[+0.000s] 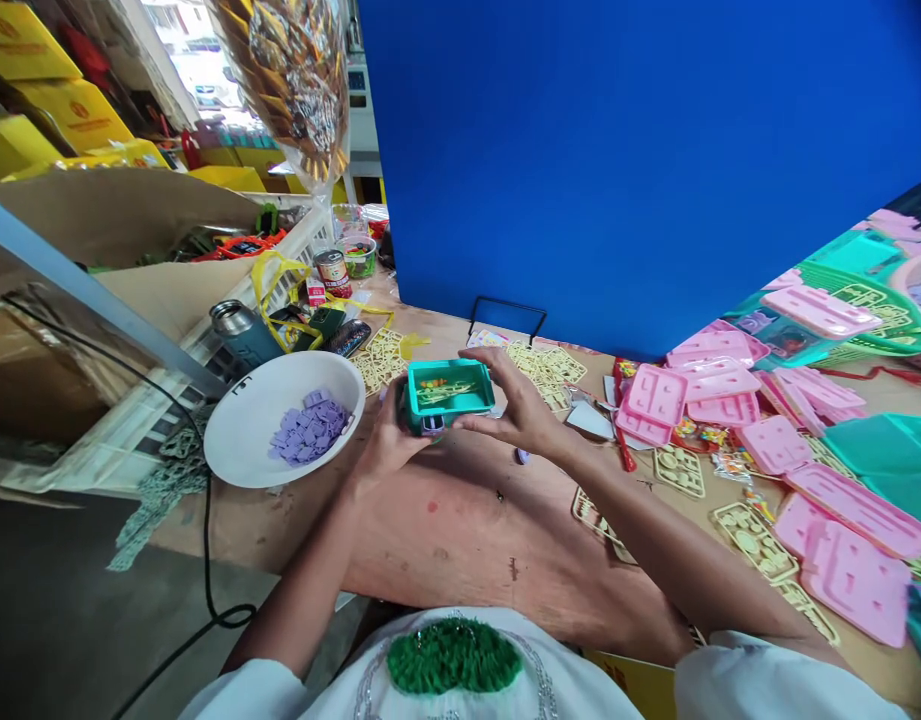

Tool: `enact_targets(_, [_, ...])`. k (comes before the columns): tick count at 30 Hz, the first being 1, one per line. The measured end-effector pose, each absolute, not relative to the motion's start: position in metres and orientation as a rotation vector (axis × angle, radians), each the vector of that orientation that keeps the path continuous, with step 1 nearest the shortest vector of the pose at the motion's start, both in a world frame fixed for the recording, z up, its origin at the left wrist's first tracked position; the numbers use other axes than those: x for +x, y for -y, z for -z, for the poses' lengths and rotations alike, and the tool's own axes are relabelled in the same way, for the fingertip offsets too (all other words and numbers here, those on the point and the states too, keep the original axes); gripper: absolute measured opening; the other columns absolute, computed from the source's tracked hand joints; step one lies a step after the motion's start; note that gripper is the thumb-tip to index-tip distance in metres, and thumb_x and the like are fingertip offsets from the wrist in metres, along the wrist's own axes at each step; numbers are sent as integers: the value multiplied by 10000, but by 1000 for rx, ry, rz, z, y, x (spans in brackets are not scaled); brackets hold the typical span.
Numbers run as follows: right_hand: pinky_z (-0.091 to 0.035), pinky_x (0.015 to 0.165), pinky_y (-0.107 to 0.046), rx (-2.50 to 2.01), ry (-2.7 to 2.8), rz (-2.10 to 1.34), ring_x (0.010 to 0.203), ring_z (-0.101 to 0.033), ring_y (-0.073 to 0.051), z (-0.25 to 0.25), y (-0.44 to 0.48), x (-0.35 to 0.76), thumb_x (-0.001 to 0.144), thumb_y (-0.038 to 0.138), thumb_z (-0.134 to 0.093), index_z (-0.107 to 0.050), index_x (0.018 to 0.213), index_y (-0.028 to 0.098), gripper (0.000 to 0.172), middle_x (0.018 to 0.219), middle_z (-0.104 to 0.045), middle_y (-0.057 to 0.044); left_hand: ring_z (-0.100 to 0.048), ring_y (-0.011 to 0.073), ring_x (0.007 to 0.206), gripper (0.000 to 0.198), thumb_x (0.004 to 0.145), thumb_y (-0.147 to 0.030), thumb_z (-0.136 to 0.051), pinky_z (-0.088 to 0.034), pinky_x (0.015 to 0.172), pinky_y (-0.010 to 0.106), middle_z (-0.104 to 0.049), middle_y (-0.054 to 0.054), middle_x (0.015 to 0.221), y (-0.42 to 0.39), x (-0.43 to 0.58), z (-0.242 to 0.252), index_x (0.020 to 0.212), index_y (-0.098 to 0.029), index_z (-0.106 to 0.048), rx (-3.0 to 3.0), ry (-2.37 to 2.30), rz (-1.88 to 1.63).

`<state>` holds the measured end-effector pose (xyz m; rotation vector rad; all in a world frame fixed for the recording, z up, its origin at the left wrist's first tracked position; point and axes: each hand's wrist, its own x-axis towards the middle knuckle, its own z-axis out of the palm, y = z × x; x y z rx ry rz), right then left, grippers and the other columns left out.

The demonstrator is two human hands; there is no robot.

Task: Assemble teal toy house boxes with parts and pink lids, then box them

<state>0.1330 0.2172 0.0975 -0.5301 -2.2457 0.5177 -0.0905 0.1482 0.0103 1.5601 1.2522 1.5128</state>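
Both my hands hold a small teal plastic box just above the wooden table. My left hand grips its left side from below. My right hand wraps its right side, fingers over the top edge. Inside the box lie small yellow and orange bits. A purple piece shows at the box's near lower edge. To the left stands a white bowl holding several purple square pieces.
Pink plastic trays and cream part frames cover the right of the table, with teal boxes beyond. A blue board stands behind. A metal flask, a can and a white crate sit at the left; a black cable hangs there.
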Motion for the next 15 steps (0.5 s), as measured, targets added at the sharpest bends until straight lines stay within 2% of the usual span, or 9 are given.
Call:
enact_targets(3, [-505,1141,-558,-541,2226,-502,1419,-530,-358,-110,-205,135,945,618,-703,-692,1269,252,488,1491,-544,-170,-596,316,1388,827,762,-313,-865,-521,1155,469,-581,138,1478,-136,-90,-15,1452,-262,-411,1584,-1263,-1516])
enact_targets(5, [-462,1176,-620,-552,2280,-461,1474,-461,-390,-117,-198,136,930,608,-726,-768,1125,243,416,1507,-550,-153,-561,321,1421,814,774,-299,-856,-487,1189,480,-555,139,1498,-129,-90,-20,1456,-265,-412,1599,-1262,-1503])
enact_targets(9, [-450,1178,-665,-564,2359,-468,1498,-420,-381,-123,-193,138,1005,448,-671,-811,962,239,255,1427,-638,-115,-558,327,1419,839,759,-312,-885,-492,1186,454,-555,138,1485,-116,-93,-27,1458,-262,-422,1631,-1229,-1445])
enact_targets(11, [-453,1174,-663,-576,2345,-482,1493,-434,-361,-125,-193,140,1032,355,-628,-812,938,241,236,1397,-659,-103,-570,325,1406,836,767,-320,-884,-510,1167,441,-559,139,1485,-111,-94,-26,1462,-260,-424,1638,-1184,-1406])
enact_targets(15, [-464,1164,-648,-573,2279,-498,1475,-472,-350,-132,-189,142,1018,310,-650,-808,919,245,197,1326,-700,-89,-571,332,1411,882,767,-351,-899,-512,1170,470,-543,158,1511,-104,-97,-22,1485,-256,-395,1615,-1160,-1402])
